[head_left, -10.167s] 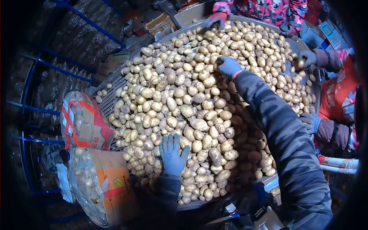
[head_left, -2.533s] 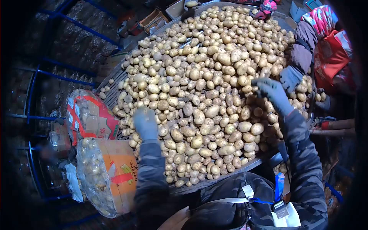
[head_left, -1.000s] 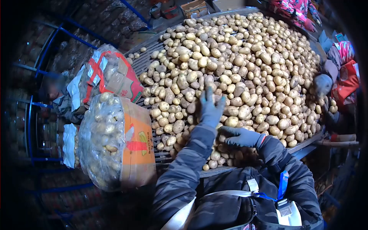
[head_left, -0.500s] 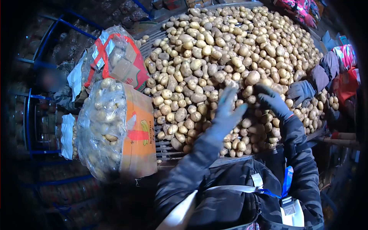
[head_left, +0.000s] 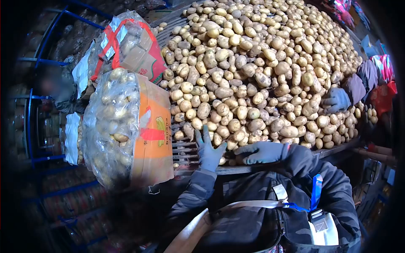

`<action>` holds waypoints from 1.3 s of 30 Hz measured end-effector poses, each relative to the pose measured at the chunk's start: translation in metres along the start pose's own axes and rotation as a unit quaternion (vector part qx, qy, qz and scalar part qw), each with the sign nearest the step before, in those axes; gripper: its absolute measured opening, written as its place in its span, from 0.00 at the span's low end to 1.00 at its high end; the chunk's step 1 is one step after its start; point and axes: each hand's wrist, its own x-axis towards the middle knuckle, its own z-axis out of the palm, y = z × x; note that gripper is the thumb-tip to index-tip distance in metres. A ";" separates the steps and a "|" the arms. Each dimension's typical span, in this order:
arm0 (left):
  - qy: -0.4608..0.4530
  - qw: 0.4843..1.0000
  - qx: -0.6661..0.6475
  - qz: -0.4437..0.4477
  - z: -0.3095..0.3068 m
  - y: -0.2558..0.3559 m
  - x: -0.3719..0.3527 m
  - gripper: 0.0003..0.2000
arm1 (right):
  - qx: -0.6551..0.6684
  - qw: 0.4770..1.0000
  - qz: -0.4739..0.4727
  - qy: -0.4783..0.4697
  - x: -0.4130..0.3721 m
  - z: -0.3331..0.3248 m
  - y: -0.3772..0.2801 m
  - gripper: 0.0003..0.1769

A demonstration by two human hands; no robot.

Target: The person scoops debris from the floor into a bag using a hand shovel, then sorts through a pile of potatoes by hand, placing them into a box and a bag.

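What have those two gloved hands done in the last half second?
Both hands drew back from higher on the potato pile to its near edge: the left hand lies open, fingers spread, the right hand flat beside it. Neither visibly holds a potato. The orange box stays at left; a co-worker's hand stays on the pile's right.

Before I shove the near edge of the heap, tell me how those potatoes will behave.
They are rounded and piled loose, so the potatoes would probably roll and slide down. Some lie right at the table edge beside the right hand, so they might drop off. They look firm, likely not fragile.
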 end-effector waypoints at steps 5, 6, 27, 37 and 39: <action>0.006 1.000 -0.012 0.028 0.006 0.011 0.009 0.53 | 0.062 0.998 -0.011 0.014 0.025 -0.004 0.025 0.39; 0.011 0.999 -0.009 0.032 0.011 0.013 0.011 0.51 | 0.062 0.997 -0.033 0.025 0.019 -0.007 0.024 0.40; -0.174 0.925 -0.288 0.173 0.091 0.158 0.050 0.39 | 0.175 0.825 -0.060 0.534 -0.096 -0.139 0.030 0.26; 0.026 0.972 0.213 0.094 -0.013 -0.013 0.115 0.28 | 0.194 0.857 -0.074 0.471 -0.096 -0.065 -0.008 0.19; 0.005 0.952 0.295 0.085 -0.009 -0.005 0.123 0.28 | 0.206 0.867 -0.071 0.449 -0.086 -0.050 -0.006 0.19</action>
